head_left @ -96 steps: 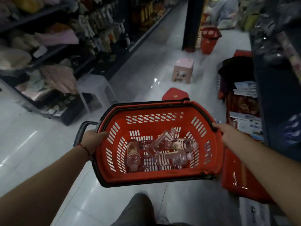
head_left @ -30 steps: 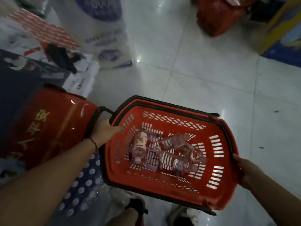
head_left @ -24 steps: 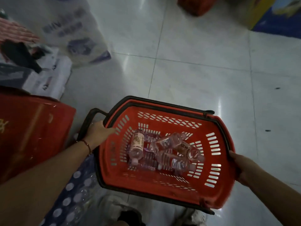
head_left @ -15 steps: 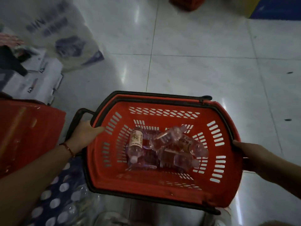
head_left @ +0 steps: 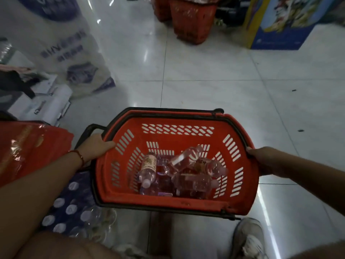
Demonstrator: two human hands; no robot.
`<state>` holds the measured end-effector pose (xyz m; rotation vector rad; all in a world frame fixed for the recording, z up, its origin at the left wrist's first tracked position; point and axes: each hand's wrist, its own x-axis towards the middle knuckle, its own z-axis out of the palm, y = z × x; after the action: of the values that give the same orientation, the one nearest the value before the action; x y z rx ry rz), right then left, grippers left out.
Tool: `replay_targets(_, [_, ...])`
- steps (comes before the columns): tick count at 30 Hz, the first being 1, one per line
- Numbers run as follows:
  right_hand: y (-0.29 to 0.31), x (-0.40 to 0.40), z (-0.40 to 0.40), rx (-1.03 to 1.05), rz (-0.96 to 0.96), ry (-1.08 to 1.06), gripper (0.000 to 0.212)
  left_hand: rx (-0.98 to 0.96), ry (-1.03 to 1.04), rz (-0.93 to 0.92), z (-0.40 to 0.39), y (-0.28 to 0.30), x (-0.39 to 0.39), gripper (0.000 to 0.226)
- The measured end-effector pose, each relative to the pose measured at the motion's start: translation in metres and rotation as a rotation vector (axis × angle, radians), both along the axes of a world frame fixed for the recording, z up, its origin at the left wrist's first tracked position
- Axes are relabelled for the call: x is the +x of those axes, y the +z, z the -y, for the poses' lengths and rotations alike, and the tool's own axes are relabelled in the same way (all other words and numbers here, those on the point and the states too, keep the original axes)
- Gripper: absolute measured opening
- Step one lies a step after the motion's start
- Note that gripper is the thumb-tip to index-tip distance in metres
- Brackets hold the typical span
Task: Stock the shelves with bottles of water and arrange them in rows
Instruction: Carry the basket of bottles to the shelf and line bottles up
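Pale tiled floor (head_left: 214, 86) runs ahead of us, glossy and open in the middle, and that stretch looks like our clearest way on. We carry the basket (head_left: 179, 200) level at about waist height, one hand at each short end, which seems the steadiest way to keep the load from sliding. Our left hand (head_left: 95, 147) grasps the left rim, thumb hooked over the edge, with a black handle loop (head_left: 89, 128) jutting out just beyond it. Our right hand (head_left: 261, 159) clasps the right rim, fingers wrapped under it. Inside, the bottles (head_left: 179, 171) lie loose on their sides in a heap on the basket's bottom, none of them standing; no shelf shows yet, so we judge stocking has not begun. Room is tight on our left: a red bag (head_left: 28, 148) sits just beside our forearm, papers (head_left: 41, 101) spill across the floor beyond it, and a dotted pack (head_left: 65, 208) lies under our arm. Far ahead stand stacked baskets (head_left: 190, 21) and a blue display (head_left: 280, 25), well apart from us. Our shoe (head_left: 248, 238) is below the basket's right corner.
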<state>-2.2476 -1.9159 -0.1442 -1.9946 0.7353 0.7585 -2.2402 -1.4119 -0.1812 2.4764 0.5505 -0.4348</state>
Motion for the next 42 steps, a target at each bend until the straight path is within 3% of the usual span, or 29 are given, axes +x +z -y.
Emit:
replay_targets(1, [-0.002, -0.004, -0.002, -0.035, 0.02, -0.008, 0.046, 0.045, -0.022, -0.008, 0.003, 0.0, -0.002, 0.036])
replay_targets(3, [-0.007, -0.01, -0.012, -0.189, 0.113, 0.079, 0.051, 0.343, -0.128, 0.035, 0.008, -0.004, -0.01, 0.068])
replay_targets(5, [-0.013, -0.013, -0.027, -0.447, 0.334, 0.264, 0.052, 0.697, -0.286, 0.17, 0.024, -0.008, -0.019, 0.094])
replay_targets(7, [-0.017, -0.017, -0.047, -0.695, 0.518, 0.542, 0.066, 0.823, -0.47, 0.279, 0.055, 0.002, -0.029, 0.105])
replay_targets(10, [-0.023, -0.022, -0.084, -0.738, 0.513, 0.933, 0.075, 0.723, -0.708, 0.233, 0.106, -0.007, -0.037, 0.097])
replay_targets(15, [-0.083, -0.024, -0.116, -0.692, 0.326, 1.25, 0.072, 0.576, -0.894, 0.11, 0.181, -0.052, -0.025, 0.094])
replay_targets(23, [-0.147, -0.012, -0.136, -0.582, 0.029, 1.264, 0.073, 0.485, -0.842, -0.121, 0.219, -0.141, 0.018, 0.093])
replay_targets(27, [-0.175, -0.009, -0.147, -0.73, 0.022, 1.418, 0.045, 0.297, -0.653, -0.126, 0.226, -0.169, 0.029, 0.093])
replay_targets(29, [-0.183, -0.007, -0.151, -0.809, 0.047, 1.502, 0.046, 0.203, -0.581, -0.111, 0.229, -0.176, 0.032, 0.082])
replay_targets(33, [-0.196, -0.002, -0.155, -0.917, 0.096, 1.555, 0.055, 0.096, -0.515, -0.115, 0.227, -0.178, 0.042, 0.074])
replay_targets(36, [-0.193, 0.0, -0.154, -0.869, 0.106, 1.552, 0.058, 0.074, -0.532, -0.119, 0.217, -0.163, 0.043, 0.07])
replay_targets(40, [-0.152, 0.011, -0.149, -0.858, 0.148, 1.58, 0.056, 0.094, -0.55, -0.065, 0.192, -0.109, 0.035, 0.067])
replay_targets(42, [-0.11, 0.018, -0.148, -0.829, 0.222, 1.605, 0.066, 0.034, -0.489, -0.022, 0.174, -0.065, 0.028, 0.057])
